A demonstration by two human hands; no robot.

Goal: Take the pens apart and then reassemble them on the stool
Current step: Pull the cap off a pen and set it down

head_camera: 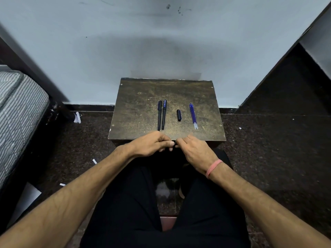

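A worn brown stool stands against the wall in front of me. Two dark pens lie side by side near its middle, pointing away from me. A loose black cap lies to their right. Farther right lie blue ink refills, close together. At the stool's front edge my left hand and my right hand meet, both pinching a small dark pen part between their fingertips. Most of that part is hidden by my fingers.
A light blue wall rises right behind the stool. A striped mattress sits at the left, dark furniture at the right. The dark speckled floor has scraps of paper. My legs in black trousers are below the hands.
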